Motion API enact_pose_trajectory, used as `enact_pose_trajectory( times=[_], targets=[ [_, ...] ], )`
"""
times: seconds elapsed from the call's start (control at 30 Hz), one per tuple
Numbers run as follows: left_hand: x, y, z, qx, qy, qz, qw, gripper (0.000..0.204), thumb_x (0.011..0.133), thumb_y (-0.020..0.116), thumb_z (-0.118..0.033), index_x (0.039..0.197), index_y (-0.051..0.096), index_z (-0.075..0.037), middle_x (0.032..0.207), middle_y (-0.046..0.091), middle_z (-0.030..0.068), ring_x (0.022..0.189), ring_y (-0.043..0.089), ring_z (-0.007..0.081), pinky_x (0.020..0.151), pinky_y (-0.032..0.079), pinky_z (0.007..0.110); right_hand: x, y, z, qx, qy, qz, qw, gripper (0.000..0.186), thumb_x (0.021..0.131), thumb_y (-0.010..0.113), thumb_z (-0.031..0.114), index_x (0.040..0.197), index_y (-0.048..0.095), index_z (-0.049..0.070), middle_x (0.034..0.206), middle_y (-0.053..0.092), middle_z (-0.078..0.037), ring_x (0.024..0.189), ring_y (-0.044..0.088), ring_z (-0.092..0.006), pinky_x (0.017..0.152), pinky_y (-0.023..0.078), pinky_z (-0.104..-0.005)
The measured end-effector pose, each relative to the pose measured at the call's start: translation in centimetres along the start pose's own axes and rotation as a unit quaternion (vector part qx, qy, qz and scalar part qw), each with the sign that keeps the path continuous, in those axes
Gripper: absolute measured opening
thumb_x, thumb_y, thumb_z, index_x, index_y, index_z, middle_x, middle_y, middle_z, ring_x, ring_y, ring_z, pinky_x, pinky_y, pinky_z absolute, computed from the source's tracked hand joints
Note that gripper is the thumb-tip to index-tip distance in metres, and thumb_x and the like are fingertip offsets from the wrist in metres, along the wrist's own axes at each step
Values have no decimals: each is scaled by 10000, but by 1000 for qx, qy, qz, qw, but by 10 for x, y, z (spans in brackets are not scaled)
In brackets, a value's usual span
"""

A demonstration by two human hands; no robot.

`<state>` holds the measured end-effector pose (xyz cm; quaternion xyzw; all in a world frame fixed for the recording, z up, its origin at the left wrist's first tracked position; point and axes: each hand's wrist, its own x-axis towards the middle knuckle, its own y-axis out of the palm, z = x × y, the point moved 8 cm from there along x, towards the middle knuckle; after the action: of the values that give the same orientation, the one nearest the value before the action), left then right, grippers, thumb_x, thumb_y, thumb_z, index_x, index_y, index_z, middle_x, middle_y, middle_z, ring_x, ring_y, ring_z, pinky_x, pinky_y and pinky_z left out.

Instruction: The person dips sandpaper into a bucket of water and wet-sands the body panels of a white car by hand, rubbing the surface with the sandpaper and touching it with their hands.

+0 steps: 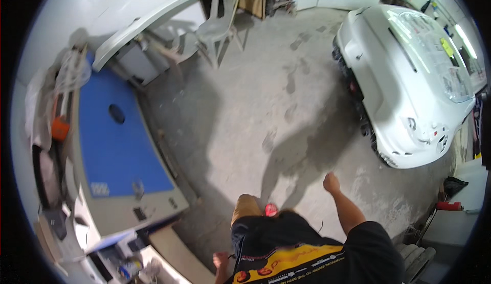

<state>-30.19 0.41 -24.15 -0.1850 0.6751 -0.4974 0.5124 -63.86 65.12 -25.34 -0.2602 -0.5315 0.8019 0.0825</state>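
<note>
Down by my left side, my left hand [221,261] is curled closed, and no held thing shows in it. It is nearest to the pale edge of a cluttered lower shelf [174,251]. My right hand [331,183] hangs out in front over the concrete floor, its fingers curled in and nothing visible in them. A grey table with a blue panel [120,146] on top stands to my left. Farther off to the right is a white car [404,84], its glass partly covered with paper. Neither hand touches the table or the car.
A long curved white car part [169,10] spans the far left above pale plastic chairs [217,28]. An orange object [60,129] lies along the left wall. At right, a red case [449,206] sits on a light surface, with grey rolls [417,257] below. Footprints mark the dusty floor [250,87].
</note>
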Motion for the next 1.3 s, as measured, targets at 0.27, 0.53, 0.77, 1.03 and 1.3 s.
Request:
enact_pose_trajectory(
  times=[0.27, 0.53, 0.77, 1.03, 1.3],
  targets=[
    [265, -26, -249, -269, -93, 358, 889, 345, 839, 709, -308, 1105, 644, -98, 942, 689, 151, 782, 679, 299, 664, 576, 455, 42, 11, -8, -37, 176, 147, 973, 553, 971, 555, 448, 1007, 665, -93, 1038, 702, -292, 977, 700, -411, 817, 565, -479],
    [327, -53, -773, -31, 244, 327, 912, 268, 898, 601, -261, 903, 694, -10, 722, 685, 132, 630, 674, 275, 629, 559, 422, 123, 20, 11, 370, 394, 165, 825, 360, 885, 706, 344, 896, 683, -15, 766, 696, -115, 631, 669, -251, 546, 567, -408],
    [221, -171, -1224, -240, 458, 295, 804, 251, 999, 484, -198, 956, 656, -21, 655, 637, 84, 642, 659, 213, 574, 541, 355, 260, 43, 88, 52, 193, 228, 953, 366, 910, 550, 398, 1031, 728, 101, 1065, 678, -230, 1053, 642, -413, 906, 518, -494],
    [249, -175, -1322, -43, 568, 315, 759, 230, 938, 584, -262, 999, 686, -65, 812, 677, 155, 667, 642, 277, 593, 508, 405, 556, 11, 68, 122, 102, 59, 986, 408, 920, 574, 445, 896, 725, 67, 972, 723, -182, 920, 692, -331, 812, 528, -477],
    [274, -141, -1565, 244, 582, 304, 714, 389, 985, 492, -337, 1200, 654, -56, 1000, 695, 281, 922, 677, 439, 816, 520, 521, 959, -328, 198, 257, 192, 26, 947, 560, 910, 544, 562, 984, 699, 29, 1052, 690, -256, 1023, 648, -451, 854, 505, -525]
  ],
)
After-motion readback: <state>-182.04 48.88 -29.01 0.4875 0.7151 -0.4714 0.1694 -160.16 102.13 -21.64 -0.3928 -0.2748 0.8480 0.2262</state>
